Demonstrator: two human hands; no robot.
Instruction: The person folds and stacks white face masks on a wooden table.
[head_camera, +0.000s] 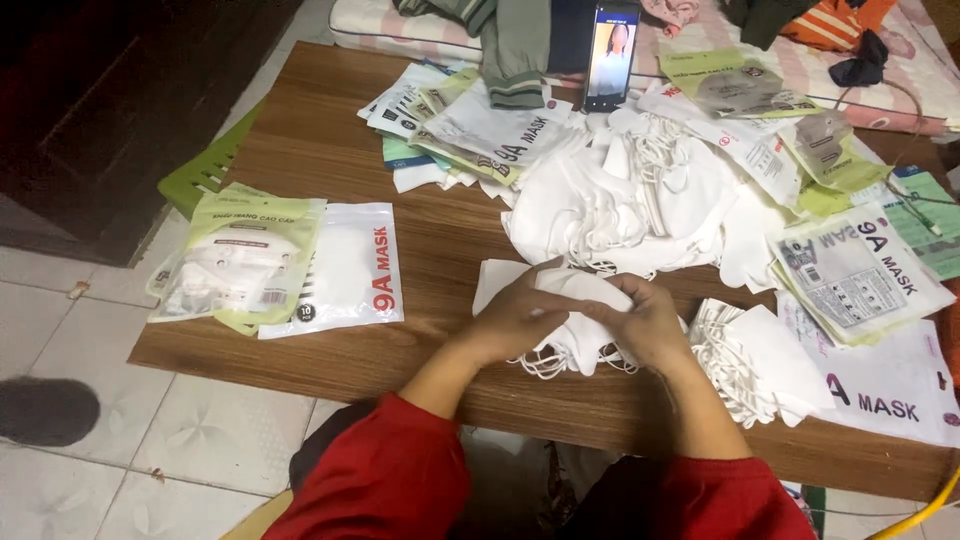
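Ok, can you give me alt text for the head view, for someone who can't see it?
Seen from above, a person's left hand and right hand together grip a small stack of white face masks on a wooden table. Behind lies a loose heap of masks. Packets lie at the left, and a phone stands at the far edge.

plain white folded fabric masks (575, 300) at 6 o'clock | brown wood-grain tabletop (450, 240) | pale green plastic mask packets (235, 258) at 9 o'clock | red knitted sleeves (385, 480) | pink-striped white mattress (400, 25) at 12 o'clock
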